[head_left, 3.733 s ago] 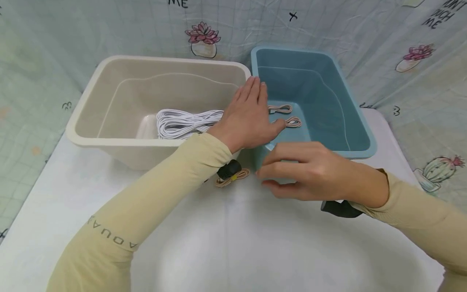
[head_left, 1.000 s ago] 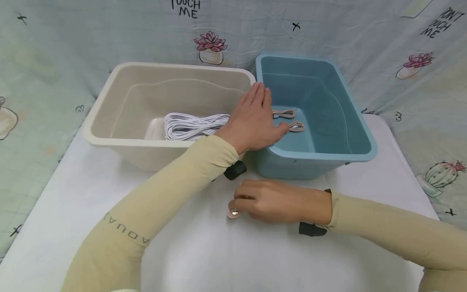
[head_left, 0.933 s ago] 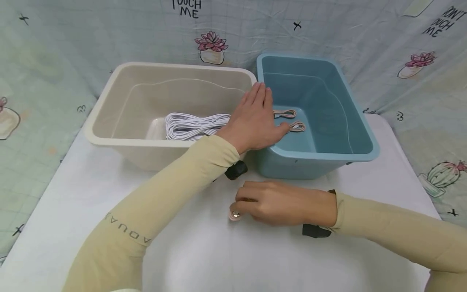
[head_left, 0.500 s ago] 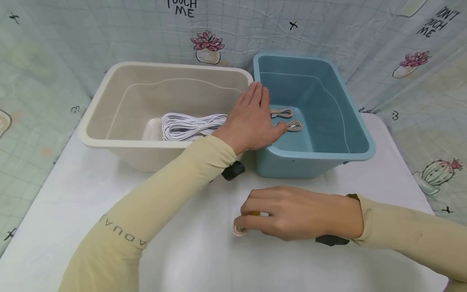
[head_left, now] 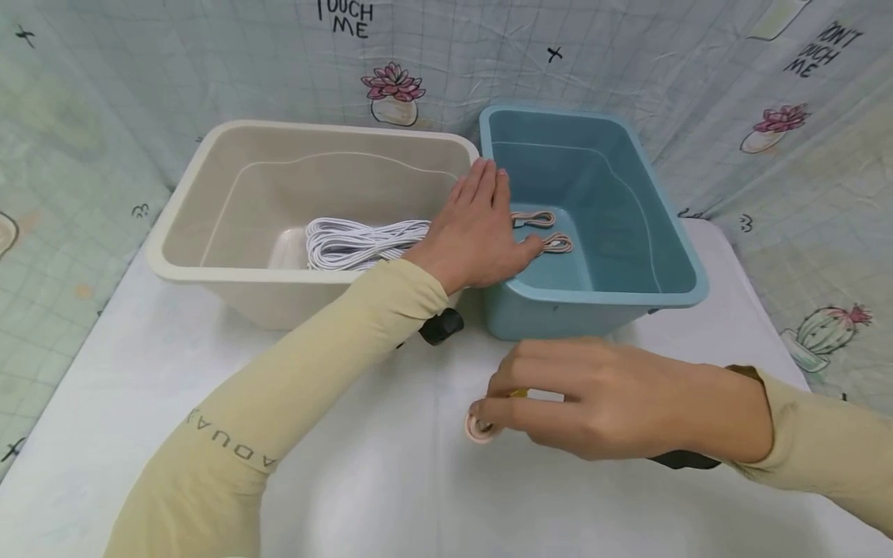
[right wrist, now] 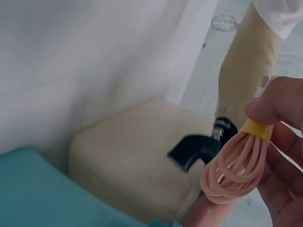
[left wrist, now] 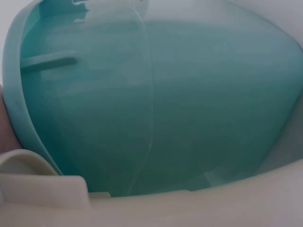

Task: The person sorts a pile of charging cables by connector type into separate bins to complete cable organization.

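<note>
My right hand (head_left: 600,395) pinches a coiled pink charging cable (right wrist: 236,170) between thumb and fingers, above the table in front of the blue bin. A yellow tie (right wrist: 256,129) wraps the coil, and a metal plug end shows by the thumb in the right wrist view. My left hand (head_left: 481,225) lies flat with straight fingers across the adjoining rims of the beige bin (head_left: 314,275) and the blue bin (head_left: 607,297). Two similar coiled cables (head_left: 556,243) lie on the blue bin's floor, partly hidden by that hand.
Inside the beige bin lies a bundle of white cable (head_left: 349,244), partly covered by my left forearm. Both bins stand side by side at the back of a white-covered table (head_left: 391,480). A printed cloth (head_left: 279,62) hangs behind them.
The coiled cable lay on the table near my left wrist; my right hand has taken hold of it, lifted it and moved to the right. My left hand stays on the rims.
</note>
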Demonstrator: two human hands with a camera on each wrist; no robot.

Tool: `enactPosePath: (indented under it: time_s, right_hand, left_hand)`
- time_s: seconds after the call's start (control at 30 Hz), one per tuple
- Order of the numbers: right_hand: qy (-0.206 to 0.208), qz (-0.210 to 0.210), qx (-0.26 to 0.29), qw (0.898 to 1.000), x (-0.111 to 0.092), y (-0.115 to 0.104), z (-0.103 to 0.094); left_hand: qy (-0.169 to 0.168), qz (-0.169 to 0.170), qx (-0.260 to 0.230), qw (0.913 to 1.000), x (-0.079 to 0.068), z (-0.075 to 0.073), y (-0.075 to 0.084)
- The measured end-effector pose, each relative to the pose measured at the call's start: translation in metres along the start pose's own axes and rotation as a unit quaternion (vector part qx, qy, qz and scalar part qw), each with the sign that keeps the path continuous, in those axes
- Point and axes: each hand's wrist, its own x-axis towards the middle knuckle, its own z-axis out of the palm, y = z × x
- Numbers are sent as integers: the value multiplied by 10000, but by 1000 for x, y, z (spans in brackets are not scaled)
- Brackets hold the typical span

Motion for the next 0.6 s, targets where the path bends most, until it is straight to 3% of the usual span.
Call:
enactPosePath:
  time_s: [0.33,0.6]
  right_hand:
    - [1007,287,-352,9939,-19,24,-20]
    - [1420,625,-997,9828,-30,47,-38]
  left_hand:
    - [-58,5,-38,10000,0,0,-2]
    - [-145,8,-25,9999,1,-1,-2]
